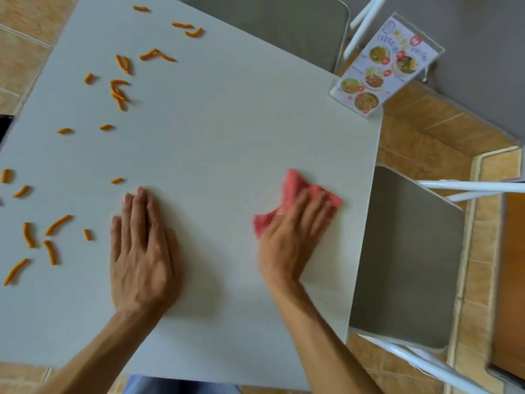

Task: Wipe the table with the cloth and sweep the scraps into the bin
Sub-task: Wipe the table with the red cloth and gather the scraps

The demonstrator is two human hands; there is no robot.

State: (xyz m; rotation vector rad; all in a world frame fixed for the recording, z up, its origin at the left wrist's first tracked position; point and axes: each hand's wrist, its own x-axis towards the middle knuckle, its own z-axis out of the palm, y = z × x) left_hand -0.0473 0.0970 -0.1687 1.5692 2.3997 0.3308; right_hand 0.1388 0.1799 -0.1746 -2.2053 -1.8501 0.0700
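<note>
A pale grey table [216, 129] fills the view. My right hand [292, 237] presses flat on a crumpled pink cloth [295, 186] near the table's right edge; part of the cloth is hidden under my fingers. My left hand [142, 251] lies flat on the bare tabletop, palm down, fingers together, holding nothing. Several orange snack scraps [119, 92] are scattered over the table's left half, some close to my left hand's fingertips [116, 181]. No bin is in view.
A clear menu stand [383, 66] sits on the far right corner of the table. Grey-seated chairs with white frames stand at the right side [409, 257] and the far side [272, 24]. Tan floor tiles surround the table.
</note>
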